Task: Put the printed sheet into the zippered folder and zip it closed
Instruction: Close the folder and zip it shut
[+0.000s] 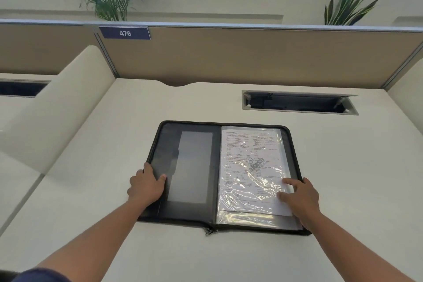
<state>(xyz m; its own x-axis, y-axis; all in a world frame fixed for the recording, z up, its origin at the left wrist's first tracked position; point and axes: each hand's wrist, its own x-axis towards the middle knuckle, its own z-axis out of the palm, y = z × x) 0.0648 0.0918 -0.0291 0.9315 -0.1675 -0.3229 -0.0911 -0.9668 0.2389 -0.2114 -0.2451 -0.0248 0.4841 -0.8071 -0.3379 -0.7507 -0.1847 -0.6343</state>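
Observation:
A black zippered folder lies open flat on the white desk, with its zip pull hanging at the near edge by the spine. The printed sheet rests on the right half, under or among clear plastic sleeves that glare. My left hand grips the folder's left outer edge, thumb on the inner cover. My right hand rests on the sheet's lower right corner, its fingers spread on the paper and sleeve.
The desk is bounded by a tan partition at the back with a "476" label. An open cable hatch sits behind the folder to the right. A curved white divider stands to the left.

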